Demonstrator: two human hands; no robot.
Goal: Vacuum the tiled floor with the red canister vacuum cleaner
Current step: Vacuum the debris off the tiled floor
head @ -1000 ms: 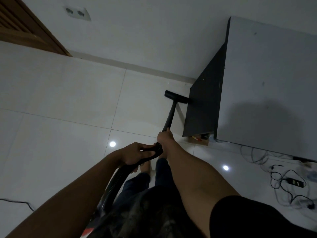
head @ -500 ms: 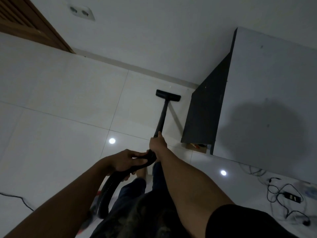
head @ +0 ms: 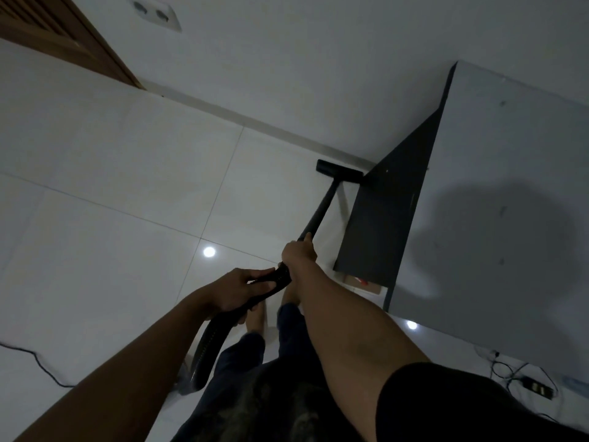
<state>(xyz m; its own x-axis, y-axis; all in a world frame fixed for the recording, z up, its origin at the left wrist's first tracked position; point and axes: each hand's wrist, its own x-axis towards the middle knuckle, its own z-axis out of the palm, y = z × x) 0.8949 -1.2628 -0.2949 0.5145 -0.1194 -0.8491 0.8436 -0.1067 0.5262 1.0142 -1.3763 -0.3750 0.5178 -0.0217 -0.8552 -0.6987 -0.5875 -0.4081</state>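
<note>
The black floor nozzle rests on the white tiled floor close to the skirting, its right end touching the dark side panel of a desk. A black wand runs back from it to my hands. My right hand grips the wand's lower end. My left hand holds the curved black handle just behind it. The ribbed black hose drops from the handle down past my legs. The red canister is hidden.
A grey-topped desk with a dark side panel fills the right. Cables and a power adapter lie on the floor under its near edge. A thin cord crosses the floor at left. A wooden door and wall sockets stand beyond.
The nozzle has slid forward and to the right, from open tile to the wall beside the desk panel. Both hands kept their grip and pushed forward.
</note>
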